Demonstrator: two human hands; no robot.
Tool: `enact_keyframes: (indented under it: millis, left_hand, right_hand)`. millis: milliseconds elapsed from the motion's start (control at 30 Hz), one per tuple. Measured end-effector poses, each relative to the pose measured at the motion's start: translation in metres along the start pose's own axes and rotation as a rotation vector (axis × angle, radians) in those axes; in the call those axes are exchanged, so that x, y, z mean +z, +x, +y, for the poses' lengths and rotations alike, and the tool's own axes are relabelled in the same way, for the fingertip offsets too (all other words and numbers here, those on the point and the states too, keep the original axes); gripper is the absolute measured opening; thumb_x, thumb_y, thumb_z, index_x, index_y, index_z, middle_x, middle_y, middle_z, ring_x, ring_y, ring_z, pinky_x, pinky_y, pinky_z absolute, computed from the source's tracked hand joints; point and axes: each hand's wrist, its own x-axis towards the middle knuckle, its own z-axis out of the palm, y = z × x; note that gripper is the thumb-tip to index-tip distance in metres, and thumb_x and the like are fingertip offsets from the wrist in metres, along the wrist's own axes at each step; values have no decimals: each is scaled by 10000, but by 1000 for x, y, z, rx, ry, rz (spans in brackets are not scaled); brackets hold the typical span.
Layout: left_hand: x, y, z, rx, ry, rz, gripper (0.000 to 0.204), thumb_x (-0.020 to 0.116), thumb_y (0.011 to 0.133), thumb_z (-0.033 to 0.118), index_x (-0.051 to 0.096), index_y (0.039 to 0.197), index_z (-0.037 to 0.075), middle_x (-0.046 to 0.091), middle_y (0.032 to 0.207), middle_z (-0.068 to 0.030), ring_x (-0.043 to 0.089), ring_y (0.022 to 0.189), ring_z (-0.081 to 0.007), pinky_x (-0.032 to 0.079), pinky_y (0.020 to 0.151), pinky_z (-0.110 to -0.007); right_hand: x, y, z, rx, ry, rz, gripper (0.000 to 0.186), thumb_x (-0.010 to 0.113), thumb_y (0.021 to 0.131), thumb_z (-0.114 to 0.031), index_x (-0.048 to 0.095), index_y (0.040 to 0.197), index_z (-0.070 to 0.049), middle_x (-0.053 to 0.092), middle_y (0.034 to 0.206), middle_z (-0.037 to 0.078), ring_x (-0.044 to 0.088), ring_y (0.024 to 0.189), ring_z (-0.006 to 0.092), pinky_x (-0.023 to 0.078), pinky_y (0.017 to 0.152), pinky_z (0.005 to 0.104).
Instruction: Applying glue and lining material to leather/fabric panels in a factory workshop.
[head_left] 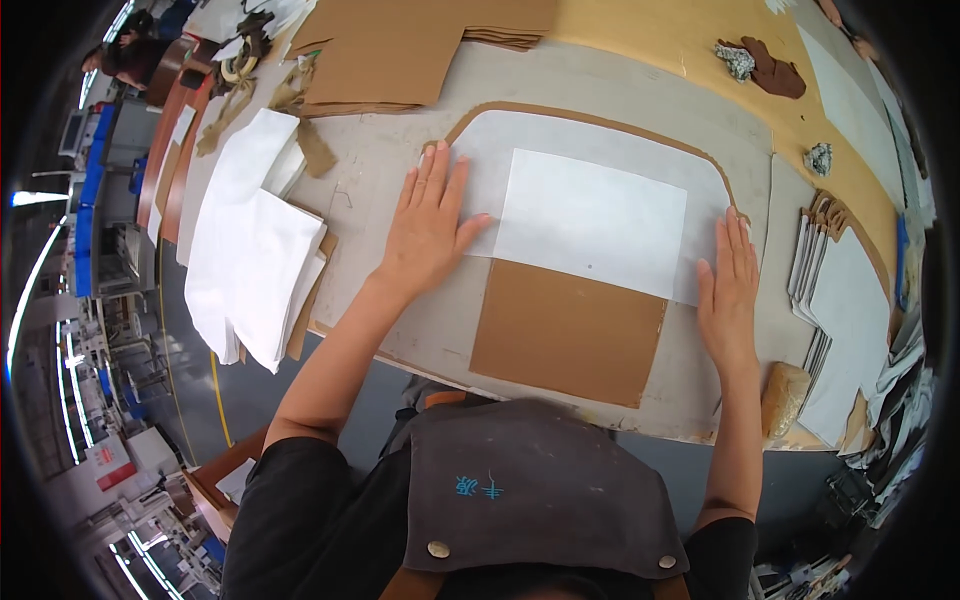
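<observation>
A brown sheet piece (565, 335), probably leather or something like it, lies on the worktable in front of me. Its far part is wide with rounded corners, and a narrower part comes toward me. Over the wide part lies a pale, thin backing sheet (590, 135), with a brown rim showing along the far edge. On top rests a smaller white rectangle (595, 215). My left hand (430, 222) is flat on the left end of the backing, fingers stretched out. At the right end, my right hand (730, 285) lies along the edge, fingers straight. Neither hand grips anything.
White sheets (250, 250) are piled at the left, overhanging the table edge. Stacked brown pieces (390, 55) lie at the far side. To the right are white-backed pieces (850, 330) and a yellowish block (785, 400). A brown rag (775, 75) lies far right.
</observation>
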Motion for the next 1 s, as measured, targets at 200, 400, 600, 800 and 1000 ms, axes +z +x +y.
enact_keyframes:
  millis: [200, 400, 600, 800, 1000]
  left_hand:
    - [4, -8, -9, 8, 89, 6, 681, 490, 920, 434, 318, 1398, -20, 230, 1486, -232, 211, 1393, -332, 184, 1116, -484]
    - [-2, -14, -32, -225, 138, 47, 664, 486, 939, 352, 224, 1446, 14, 184, 1518, -188, 165, 1413, -320, 130, 1123, -498]
    - [-28, 13, -19, -20, -239, 256, 416, 656, 813, 102, 548, 1202, 3, 541, 1238, -148, 472, 1160, -321, 374, 983, -407]
    - [-2, 69, 24, 237, -355, 264, 244, 693, 744, 39, 648, 982, 19, 620, 945, -95, 533, 923, -280, 434, 825, -375]
    - [7, 81, 28, 230, -237, 158, 140, 696, 726, 20, 642, 853, 47, 619, 908, -61, 533, 926, -254, 425, 814, -344]
  right_hand:
    - [17, 7, 0, -28, -3, -10, 510, 401, 957, -183, 289, 1413, 15, 247, 1502, 156, 193, 1404, 305, 136, 1142, 436]
    - [13, 8, 1, -23, -90, 3, 540, 389, 958, -223, 260, 1426, 14, 230, 1509, 155, 151, 1416, 302, 103, 1147, 444]
    - [6, 26, -3, -47, -28, 85, 494, 456, 932, -177, 357, 1372, 24, 282, 1486, 158, 201, 1392, 343, 160, 1125, 449]
    - [18, 53, -24, -191, 117, 112, 374, 573, 862, -94, 523, 1210, 32, 443, 1372, 147, 371, 1285, 359, 311, 1050, 436]
    - [22, 56, -30, -205, 150, 140, 378, 588, 849, -90, 532, 1209, 11, 463, 1354, 132, 390, 1265, 348, 328, 1038, 434]
